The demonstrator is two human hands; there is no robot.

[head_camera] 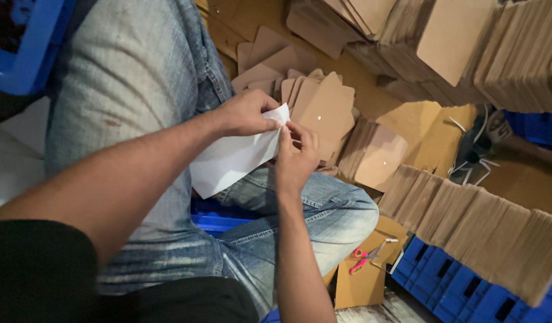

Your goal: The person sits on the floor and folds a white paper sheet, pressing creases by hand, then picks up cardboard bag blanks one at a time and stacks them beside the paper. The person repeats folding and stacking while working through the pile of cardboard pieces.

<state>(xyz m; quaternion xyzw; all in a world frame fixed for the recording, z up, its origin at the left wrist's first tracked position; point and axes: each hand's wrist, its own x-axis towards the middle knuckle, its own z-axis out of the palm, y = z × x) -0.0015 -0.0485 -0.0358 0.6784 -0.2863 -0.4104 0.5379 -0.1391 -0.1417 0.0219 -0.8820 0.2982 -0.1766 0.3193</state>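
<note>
1 white sheet [231, 161], 1 pr pink scissors [361, 258], 2 hands.

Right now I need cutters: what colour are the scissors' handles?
Bright pink; the scissors lie on brown card by the knee, clearest in the head view.

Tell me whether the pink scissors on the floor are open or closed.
Cannot tell for certain: the scissors lie flat on a brown card, too small and dim to see the blades.

Pink-handled scissors [366, 256] on brown card; blue crates [467, 290] under stacked cards [491, 239].
</note>
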